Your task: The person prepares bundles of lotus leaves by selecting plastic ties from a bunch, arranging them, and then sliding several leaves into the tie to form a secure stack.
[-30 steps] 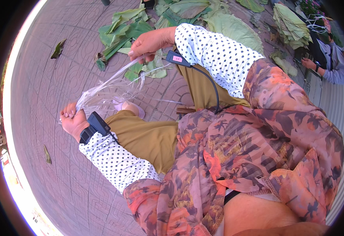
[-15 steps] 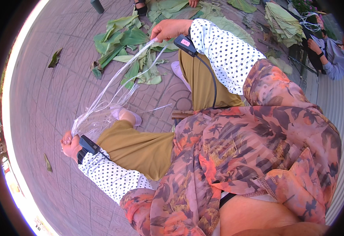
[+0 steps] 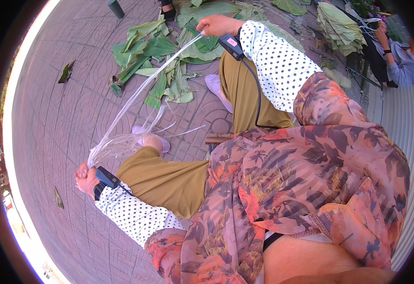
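Observation:
A bundle of thin white plastic strings (image 3: 104, 142) stretches slantwise between my two hands. My left hand (image 3: 87, 177), at the lower left, is closed in a fist round the bunched end. Far up at the top centre, my right hand (image 3: 218, 25) pinches the other end of several strands, which run taut. Loose strands fan out from the left fist over my trouser leg and the paving, their frayed tips curling near my shoe (image 3: 164, 144). Each wrist bears a small black device.
Large green leaves (image 3: 159, 46) lie spread on the brick paving beyond my knees. A stack of dried pale leaves (image 3: 340, 28) stands at the upper right, beside another person (image 3: 403, 64) holding white strings. A dark post (image 3: 116, 8) rises at the top left.
My right hand has moved up and to the right, drawing the strings straighter. Some loose strands have dropped away from the taut ones. The left fist has hardly moved.

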Tool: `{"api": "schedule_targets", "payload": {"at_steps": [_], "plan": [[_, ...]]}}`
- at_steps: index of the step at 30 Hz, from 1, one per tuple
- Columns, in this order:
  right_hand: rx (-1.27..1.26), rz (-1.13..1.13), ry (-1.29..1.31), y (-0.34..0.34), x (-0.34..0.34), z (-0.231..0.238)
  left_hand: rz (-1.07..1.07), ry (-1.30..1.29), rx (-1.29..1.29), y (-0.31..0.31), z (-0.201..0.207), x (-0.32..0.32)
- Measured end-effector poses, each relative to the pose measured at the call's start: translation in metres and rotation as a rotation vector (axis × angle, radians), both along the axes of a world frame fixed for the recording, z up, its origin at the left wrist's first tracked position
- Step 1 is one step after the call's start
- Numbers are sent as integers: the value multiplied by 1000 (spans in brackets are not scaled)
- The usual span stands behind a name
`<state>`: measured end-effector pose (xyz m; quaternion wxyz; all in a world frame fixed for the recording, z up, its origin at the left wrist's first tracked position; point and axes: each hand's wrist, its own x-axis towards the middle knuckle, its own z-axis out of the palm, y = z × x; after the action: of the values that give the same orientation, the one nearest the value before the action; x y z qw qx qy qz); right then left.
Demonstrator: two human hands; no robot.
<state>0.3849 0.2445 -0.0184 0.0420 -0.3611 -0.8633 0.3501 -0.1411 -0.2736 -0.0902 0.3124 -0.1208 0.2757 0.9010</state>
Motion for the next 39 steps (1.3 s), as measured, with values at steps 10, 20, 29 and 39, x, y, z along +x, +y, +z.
{"api": "schedule_targets", "payload": {"at_steps": [10, 20, 29, 39], "plan": [[-433, -220, 233, -13, 2, 19, 15, 245, -148, -80, 6, -66], [-445, -207, 302, -40, -3, 25, 207, 10, -29, -29, 70, 6], [-401, 54, 16, -71, -19, 30, 225, -7, -65, -12, 74, 14], [-386, 360, -75, -115, -81, 46, 173, -36, -22, -23, 81, 8]]}}
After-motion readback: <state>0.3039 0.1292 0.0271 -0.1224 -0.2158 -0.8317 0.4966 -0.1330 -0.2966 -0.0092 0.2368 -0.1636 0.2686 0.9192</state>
